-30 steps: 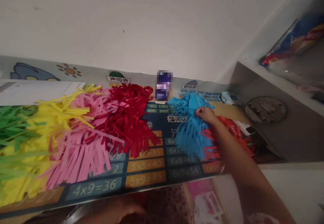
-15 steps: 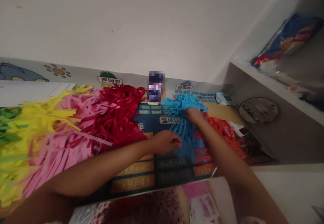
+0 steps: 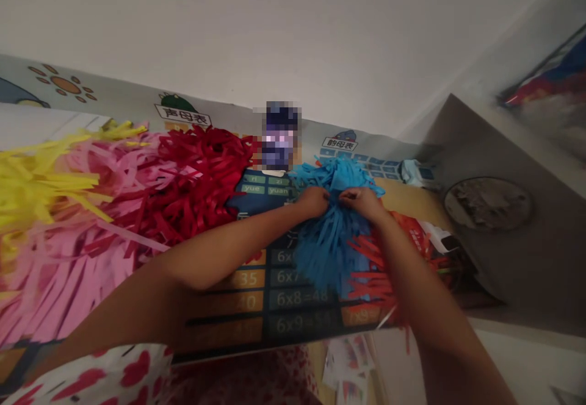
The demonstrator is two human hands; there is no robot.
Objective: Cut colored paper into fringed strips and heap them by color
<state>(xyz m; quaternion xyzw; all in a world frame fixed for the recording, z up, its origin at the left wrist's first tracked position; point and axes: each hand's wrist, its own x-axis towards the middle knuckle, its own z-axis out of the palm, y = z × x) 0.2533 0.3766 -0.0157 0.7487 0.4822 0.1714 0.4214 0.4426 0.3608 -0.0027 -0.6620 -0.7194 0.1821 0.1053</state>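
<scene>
Blue strips (image 3: 329,246), crimson strips (image 3: 201,176), pink strips (image 3: 64,289), yellow strips (image 3: 41,176), red-hearted white cloth (image 3: 112,374)

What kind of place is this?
Probably a study corner, maybe at home, used for crafts now. The mat has times tables printed on it, a blue fringe and red fringe lie there, and a wall stands behind.

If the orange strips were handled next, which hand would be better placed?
Probably the right hand: it is at the right of the blue strips, nearer the orange strips, and its forearm crosses over some of them. The left hand is at the blue strips' left, farther away.
</scene>
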